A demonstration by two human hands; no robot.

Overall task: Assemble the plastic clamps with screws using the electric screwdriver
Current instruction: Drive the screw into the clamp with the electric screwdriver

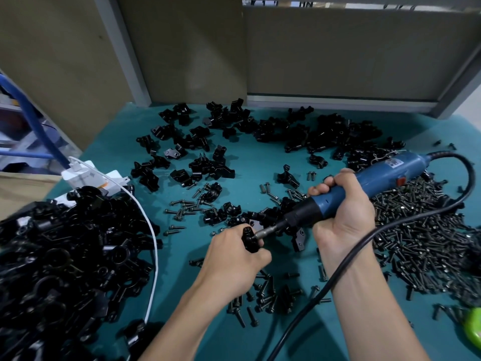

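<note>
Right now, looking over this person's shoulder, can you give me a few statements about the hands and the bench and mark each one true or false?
1. The right hand grips the blue electric screwdriver. True.
2. The left hand is empty. False: its fingers hold a black plastic clamp against the screwdriver's metal bit.
3. The biggest heap of loose screws lies on the person's right. True.
4. The bench is covered with a red mat. False: the mat is teal.
5. The screwdriver is cordless. False: a black cable runs from its rear end and loops back across the right wrist.
</note>
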